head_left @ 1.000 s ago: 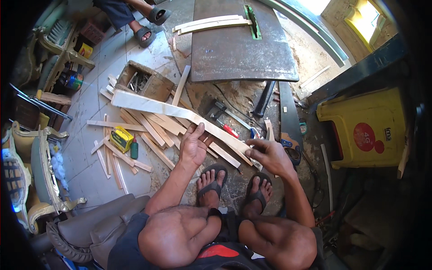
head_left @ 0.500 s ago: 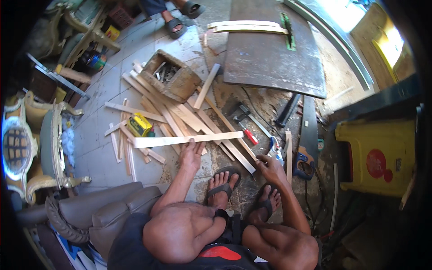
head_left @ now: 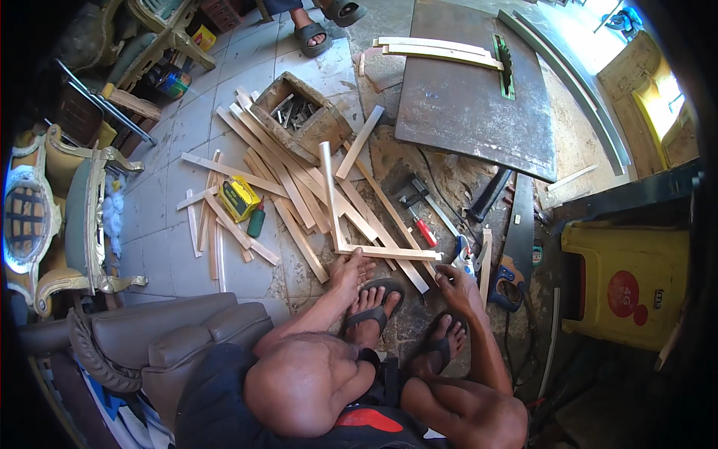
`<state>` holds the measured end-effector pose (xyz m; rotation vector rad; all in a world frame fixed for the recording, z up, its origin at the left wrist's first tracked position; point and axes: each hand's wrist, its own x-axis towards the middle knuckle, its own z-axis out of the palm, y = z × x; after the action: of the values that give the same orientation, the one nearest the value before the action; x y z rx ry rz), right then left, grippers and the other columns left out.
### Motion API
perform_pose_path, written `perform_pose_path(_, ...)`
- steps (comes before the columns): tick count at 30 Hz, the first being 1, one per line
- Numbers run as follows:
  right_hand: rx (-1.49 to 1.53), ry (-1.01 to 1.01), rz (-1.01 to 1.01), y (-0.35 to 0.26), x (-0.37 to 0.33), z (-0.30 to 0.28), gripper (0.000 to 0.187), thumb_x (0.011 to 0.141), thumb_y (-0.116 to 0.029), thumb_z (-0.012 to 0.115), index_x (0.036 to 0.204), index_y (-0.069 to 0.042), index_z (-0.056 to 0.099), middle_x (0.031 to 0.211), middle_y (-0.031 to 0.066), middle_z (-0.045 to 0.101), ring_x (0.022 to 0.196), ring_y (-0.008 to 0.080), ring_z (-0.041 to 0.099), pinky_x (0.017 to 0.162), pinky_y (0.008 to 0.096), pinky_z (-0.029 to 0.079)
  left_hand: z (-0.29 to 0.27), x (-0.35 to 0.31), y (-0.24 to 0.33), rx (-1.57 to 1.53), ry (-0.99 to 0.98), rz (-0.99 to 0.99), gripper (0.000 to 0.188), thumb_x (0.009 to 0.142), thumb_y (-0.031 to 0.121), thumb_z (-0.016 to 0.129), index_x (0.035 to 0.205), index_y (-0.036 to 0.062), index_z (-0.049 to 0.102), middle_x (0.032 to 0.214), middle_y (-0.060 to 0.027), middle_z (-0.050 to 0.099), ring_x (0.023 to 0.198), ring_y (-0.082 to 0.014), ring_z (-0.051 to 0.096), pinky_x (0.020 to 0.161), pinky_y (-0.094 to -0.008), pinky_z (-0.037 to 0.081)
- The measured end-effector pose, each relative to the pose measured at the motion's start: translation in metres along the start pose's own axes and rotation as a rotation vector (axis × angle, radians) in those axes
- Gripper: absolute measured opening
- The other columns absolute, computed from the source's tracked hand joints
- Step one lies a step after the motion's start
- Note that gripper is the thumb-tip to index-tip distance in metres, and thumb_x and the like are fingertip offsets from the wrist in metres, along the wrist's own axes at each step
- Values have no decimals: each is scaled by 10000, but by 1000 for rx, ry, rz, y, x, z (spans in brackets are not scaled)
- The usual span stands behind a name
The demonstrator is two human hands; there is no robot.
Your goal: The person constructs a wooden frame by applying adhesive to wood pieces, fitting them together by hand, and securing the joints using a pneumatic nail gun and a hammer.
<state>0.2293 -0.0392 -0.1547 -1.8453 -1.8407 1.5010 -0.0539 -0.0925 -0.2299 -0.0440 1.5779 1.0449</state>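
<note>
From where I stand, two bare forearms reach forward past two bent knees (head_left: 293, 393). The left hand (head_left: 350, 274), palm turned partly up, has its thumb and fingers at the bend of one crooked piece of wood (head_left: 389, 254), held above the floor ahead of the sandals (head_left: 375, 317). One arm of the wood points away, the other runs to the right. The right hand (head_left: 458, 288), fingers curled, is just beside that right end; I can't tell whether it pinches it.

Right of it lie one handsaw (head_left: 517, 236) and one clamp (head_left: 437, 212); one yellow stool (head_left: 628, 284) sits farther right. Left lie many loose strips (head_left: 295, 196), too jumbled to count, with one yellow box (head_left: 239, 198) and one green bottle (head_left: 256, 222). Beyond are one crate (head_left: 287, 139) of metal bits, a saw's dark surface (head_left: 464, 112) carrying two pale slats (head_left: 437, 51), and a second person's two sandalled feet (head_left: 313, 41).
</note>
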Motion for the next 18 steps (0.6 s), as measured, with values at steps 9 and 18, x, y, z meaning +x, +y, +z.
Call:
perform_pose_path(9,52,40,20,3,-10,-9,411,1011,-285,633,1285,11,711,1202,272,734,1136,414,717,1000,439,541,28,-25,34,561,-135,58,551,1082,548,538,987,15,645,756,-125,715,569,-180,673,505,-303,541)
perform_pose_path(18,33,65,-3,-4,-22,-20,398,1010,-281,640,1282,-1,719,1221,264,732,1165,389,712,1026,424,531,135,83,186,1489,93,1169,251,945,142,642,1131,-26,646,1200,-302,665,1146,-466,636,946,-540,554)
